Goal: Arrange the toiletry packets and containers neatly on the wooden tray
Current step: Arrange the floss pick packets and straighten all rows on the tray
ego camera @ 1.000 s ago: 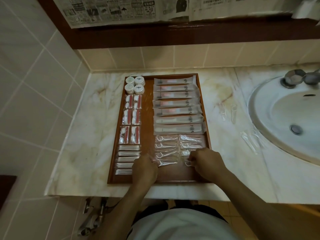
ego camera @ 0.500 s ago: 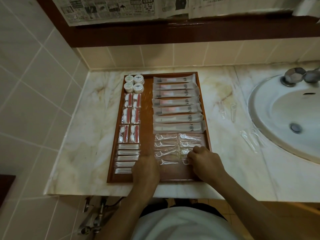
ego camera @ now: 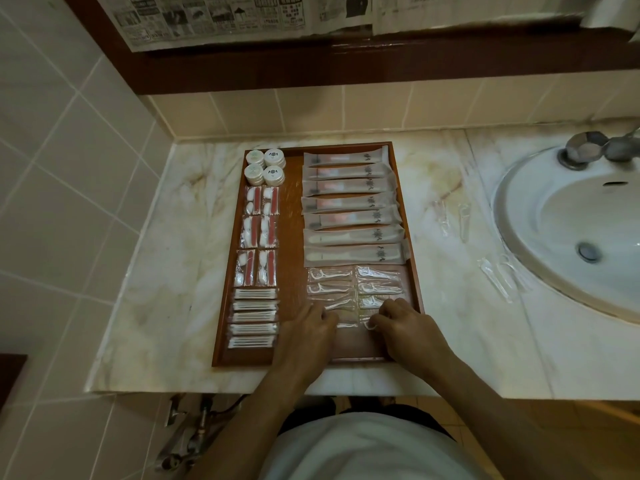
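We are looking down at a bathroom vanity, likely in a hotel or guesthouse. A pale marble counter [ego camera: 145, 271] meets cream wall tiles [ego camera: 52, 168] on the left and behind. A white oval sink [ego camera: 540, 216] with a metal tap [ego camera: 585, 152] and drain is set into the counter on the right. A dark wooden frame [ego camera: 311, 67] runs above, with newspaper sheets [ego camera: 214, 19] covering what it holds. A wooden tray [ego camera: 291, 237] carries rows of single-use guest toiletries. Plumbing pipes [ego camera: 187, 441] show beneath the counter.
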